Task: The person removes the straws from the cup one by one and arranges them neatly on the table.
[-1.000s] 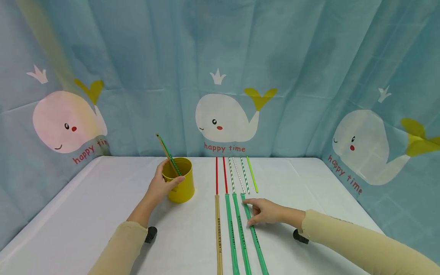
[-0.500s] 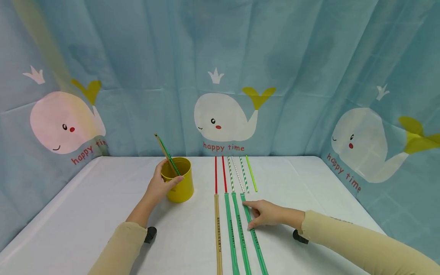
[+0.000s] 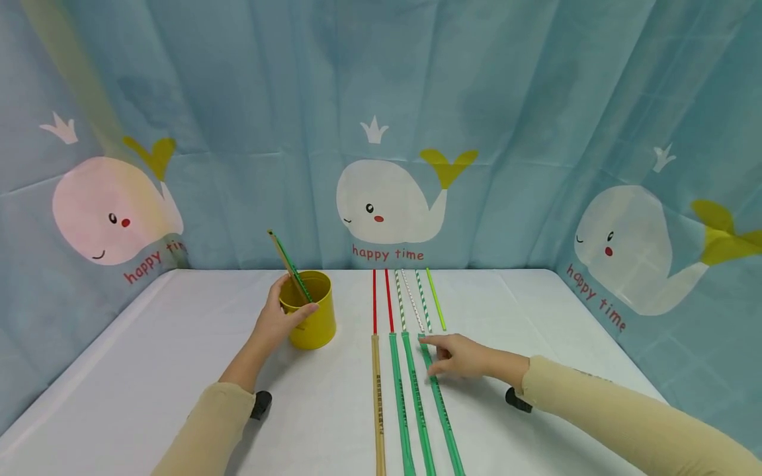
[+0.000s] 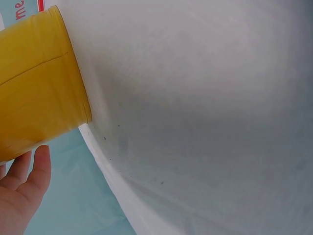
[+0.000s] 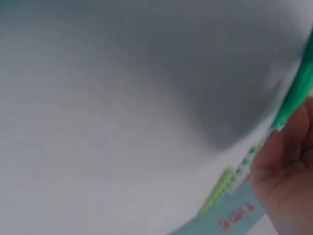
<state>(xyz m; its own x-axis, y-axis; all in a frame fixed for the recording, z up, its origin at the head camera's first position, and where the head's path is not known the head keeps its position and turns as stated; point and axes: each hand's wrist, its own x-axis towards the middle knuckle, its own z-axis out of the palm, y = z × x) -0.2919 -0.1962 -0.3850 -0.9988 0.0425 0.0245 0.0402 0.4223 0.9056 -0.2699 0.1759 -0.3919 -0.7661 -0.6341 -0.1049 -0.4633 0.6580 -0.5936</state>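
Note:
My left hand grips the side of a yellow bucket, thumb in front and fingers behind. Green and brown paper-wrapped straws lean in it. In the left wrist view, fingertips lie against the bucket. My right hand is at the top of the rightmost green wrapped straw. Its index finger and thumb are spread apart along that straw, apparently touching it. The right wrist view has the hand beside the blurred green straw.
Left of that straw lie two more green wrapped straws and a brown one. Beyond them is a row of red straws, striped straws and a lime straw. A whale-print curtain surrounds the white table.
My right hand has shifted slightly farther away along the rightmost green straw, and its thumb has come closer to the index finger. The left hand and bucket stay in place.

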